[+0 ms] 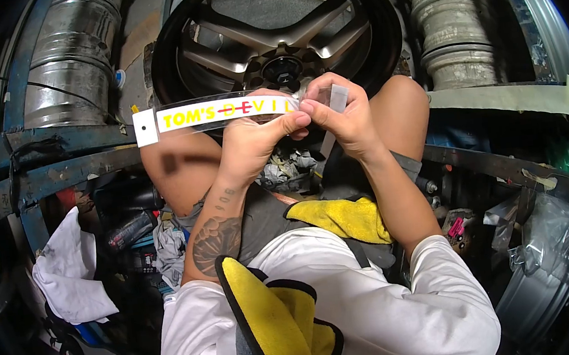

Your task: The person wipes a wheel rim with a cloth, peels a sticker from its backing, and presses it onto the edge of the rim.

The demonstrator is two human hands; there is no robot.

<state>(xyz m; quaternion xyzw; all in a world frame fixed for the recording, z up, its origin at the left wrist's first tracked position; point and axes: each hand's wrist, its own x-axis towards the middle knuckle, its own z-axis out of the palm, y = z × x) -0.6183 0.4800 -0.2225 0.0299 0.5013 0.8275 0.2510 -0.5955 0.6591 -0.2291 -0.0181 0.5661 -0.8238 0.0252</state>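
Observation:
A long white decal strip (189, 117) with yellow and red lettering, "TOM'S DEVIL", lies in a clear plastic sleeve with a white tab at its left end. My left hand (261, 135) pinches it from below near the middle, thumb on top. Close beside it, my right hand (345, 118) grips the sleeve's right part between thumb and fingers. The thumbs almost meet over the last letters, and the fingers partly hide that end. Just beyond both hands is a spoked wheel (298, 34) with bronze-grey spokes and a dark rim.
Yellow cloths (343, 220) with dark edging lie on my lap and shirt. Stacked metal rims (74, 54) stand at left, with another stack (447, 18) at right. Blue metal beams (56, 155) flank me. A white cloth (71, 273) and plastic wrapping (553, 227) lie lower down among clutter.

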